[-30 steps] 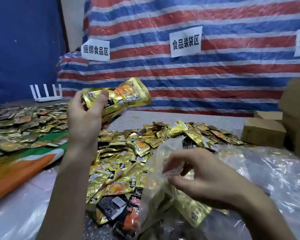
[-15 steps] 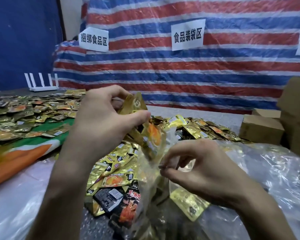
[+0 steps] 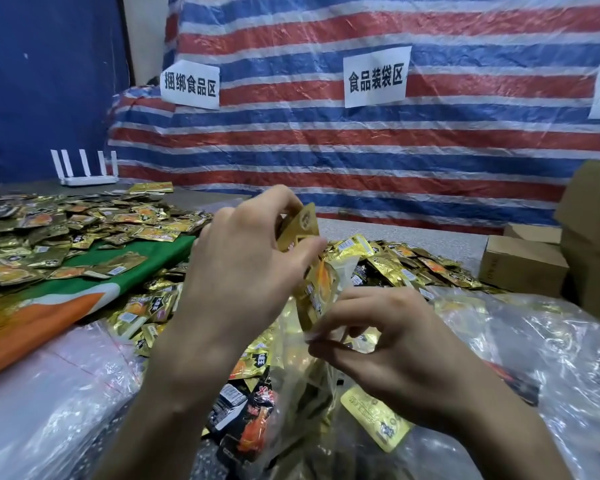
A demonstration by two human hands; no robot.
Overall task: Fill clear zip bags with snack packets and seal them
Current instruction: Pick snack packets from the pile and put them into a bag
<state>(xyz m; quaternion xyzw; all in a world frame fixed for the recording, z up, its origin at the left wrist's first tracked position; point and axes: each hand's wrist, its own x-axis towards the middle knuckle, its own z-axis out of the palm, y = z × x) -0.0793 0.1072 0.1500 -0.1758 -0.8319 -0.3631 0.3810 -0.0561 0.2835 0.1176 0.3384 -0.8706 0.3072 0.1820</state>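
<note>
My left hand (image 3: 243,271) grips a bunch of gold snack packets (image 3: 303,228), their lower ends down inside the mouth of a clear zip bag (image 3: 302,386). My right hand (image 3: 395,348) pinches the near rim of that bag between thumb and fingers, holding the mouth apart. More gold packets show through the bag's wall below my hands. A heap of loose gold packets (image 3: 388,261) lies on the table behind the bag. Black and red packets (image 3: 250,420) lie in front.
A second spread of gold packets (image 3: 49,237) covers a green and orange cloth (image 3: 59,310) at left. Crumpled clear plastic (image 3: 541,344) lies at right, flat clear bags (image 3: 49,393) at lower left. Cardboard boxes (image 3: 523,268) stand at right, a white router (image 3: 87,168) at back left.
My left hand came down from above the table with the packets and pushed them into the bag's mouth. My right hand kept its pinch on the rim.
</note>
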